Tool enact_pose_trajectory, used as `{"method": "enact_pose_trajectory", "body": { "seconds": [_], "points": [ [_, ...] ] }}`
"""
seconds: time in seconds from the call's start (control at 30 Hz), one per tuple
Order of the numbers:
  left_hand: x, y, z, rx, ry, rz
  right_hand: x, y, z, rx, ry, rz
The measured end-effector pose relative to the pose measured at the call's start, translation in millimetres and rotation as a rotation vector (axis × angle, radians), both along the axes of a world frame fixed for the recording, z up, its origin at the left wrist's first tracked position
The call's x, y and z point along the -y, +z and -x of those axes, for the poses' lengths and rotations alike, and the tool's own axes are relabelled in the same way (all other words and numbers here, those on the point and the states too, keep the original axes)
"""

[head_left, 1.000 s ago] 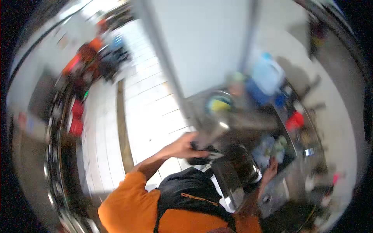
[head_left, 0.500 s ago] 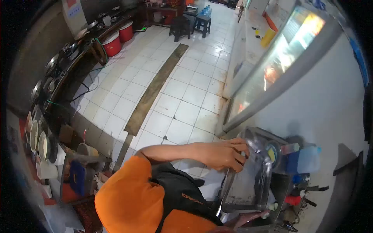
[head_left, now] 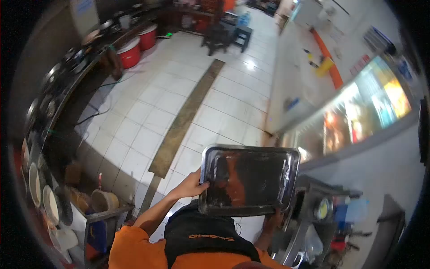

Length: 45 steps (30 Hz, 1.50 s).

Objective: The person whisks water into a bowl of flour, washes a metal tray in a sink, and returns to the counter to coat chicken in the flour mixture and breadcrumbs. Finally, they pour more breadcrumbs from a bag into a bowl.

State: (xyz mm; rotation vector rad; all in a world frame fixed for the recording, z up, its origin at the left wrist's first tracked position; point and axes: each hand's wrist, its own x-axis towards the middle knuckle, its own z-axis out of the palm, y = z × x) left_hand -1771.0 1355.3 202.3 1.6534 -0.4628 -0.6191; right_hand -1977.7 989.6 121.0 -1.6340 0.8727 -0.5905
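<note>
A shiny rectangular metal tray [head_left: 257, 179] is held up in front of my body, its inside facing me. My left hand [head_left: 191, 185] grips its left edge, with the thumb over the rim. At the lower right corner my right hand [head_left: 274, 219] is closed on the tray, partly hidden in shadow and behind the rim. The tray's wet-looking surface mirrors some orange. Below it are my black apron [head_left: 201, 235] and orange sleeves.
On my right is a metal sink counter [head_left: 309, 190] with a round bowl holding something yellow [head_left: 323, 209] and a blue container [head_left: 354, 210]. A lit glass display fridge [head_left: 354, 116] stands beyond. A bucket [head_left: 105, 200] and pots are on my left. A drain strip [head_left: 186, 121] crosses the tiled floor.
The tray has come up from the sink area on the right to the front of my body. My left hand has moved left and down and now grips its left edge.
</note>
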Motion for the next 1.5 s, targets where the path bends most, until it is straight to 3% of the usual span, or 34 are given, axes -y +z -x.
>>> {"method": "enact_pose_trajectory", "body": {
  "seconds": [0.03, 0.07, 0.13, 0.2, 0.27, 0.3, 0.37, 0.43, 0.5, 0.57, 0.6, 0.63, 0.7, 0.73, 0.8, 0.83, 0.9, 0.97, 1.0, 1.03, 1.1, 1.13, 1.2, 1.23, 1.33, 1.37, 1.43, 1.5],
  "points": [
    [-24, -23, -8, 0.008, 0.069, 0.008, -11, 6, -35, -0.152, 0.114, 0.043],
    [-49, -49, -14, 0.017, 0.166, 0.008, -4, -6, -64, 0.011, 0.125, -0.340],
    [-93, -101, -23, -0.098, 0.468, 0.005, -24, 0, -133, -0.304, 0.420, 0.116],
    [-141, -98, -31, -0.246, 0.730, -0.090, -26, -24, -210, 0.126, 0.666, -1.017],
    [-194, -99, -40, -0.381, 0.906, -0.228, -36, -98, -306, 0.003, 0.469, -1.135],
    [-215, -98, -38, -0.161, 1.068, -0.275, -66, -114, -370, -0.077, 0.590, -1.154],
    [-262, -90, -36, -0.239, 1.248, -0.327, -107, -134, -461, -0.324, 1.008, -0.574],
    [-301, -77, -26, -0.157, 1.477, -0.439, -198, -162, -544, -0.347, 1.317, 0.022],
    [-338, -109, -8, -0.156, 1.699, -0.380, -276, -179, -600, -0.321, 1.505, 0.684],
    [-355, -76, 0, -0.198, 1.895, -0.227, -387, -200, -687, -0.595, 1.829, 0.204],
    [-365, -53, 3, -0.396, 1.926, -0.061, -446, -187, -708, -0.539, 1.999, 0.393],
    [-374, -50, 3, -0.397, 1.980, -0.053, -531, -163, -715, -0.444, 2.161, 0.574],
    [-380, -51, -3, -0.164, 2.247, 0.101, -657, -42, -661, -0.649, 2.323, 0.402],
    [-391, -38, -7, -0.187, 2.316, 0.195, -711, -30, -643, -0.644, 2.362, 0.419],
    [-425, -58, -7, -0.125, 2.424, 0.190, -794, -19, -617, -0.846, 2.633, -0.036],
    [-444, -67, -6, -0.059, 2.490, 0.181, -830, -43, -613, -0.874, 2.846, -0.061],
    [-493, -70, -4, -0.011, 2.528, 0.176, -885, -21, -567, -0.843, 3.069, -0.076],
    [-544, -74, -6, -0.088, 2.507, 0.257, -926, -3, -520, -0.789, 3.055, 0.068],
    [-574, -69, -9, 0.027, 2.525, 0.211, -947, -5, -506, -0.495, 3.023, 0.022],
    [-599, -62, -14, 0.134, 2.514, 0.306, -967, -4, -492, -0.498, 3.044, 0.031],
    [-647, -48, -28, 0.243, 2.448, 0.436, -1003, 39, -464, -0.667, 2.567, -0.564],
    [-668, -42, -35, 0.235, 2.418, 0.450, -1028, 63, -455, -0.749, 2.449, -0.647],
    [-713, -43, -45, 0.263, 2.337, 0.462, -1076, 66, -459, -0.618, 2.313, -0.597],
    [-737, -20, -35, 0.102, 2.142, 0.370, -1107, 42, -477, -0.528, 2.273, -0.569],
    [-787, -25, -34, 0.178, 2.155, 0.579, -1221, 0, -535, -0.326, 2.331, -0.404],
    [-803, -46, -26, 0.153, 2.145, 0.530, -1264, 4, -547, -0.280, 2.344, -0.357],
    [-841, -69, -2, 0.138, 2.158, 0.475, -1370, -22, -575, 0.100, 2.420, -0.113],
    [-858, -77, 24, -0.095, 2.163, 0.107, -1461, 15, -564, 0.073, 2.553, 0.078]
  ]
}}
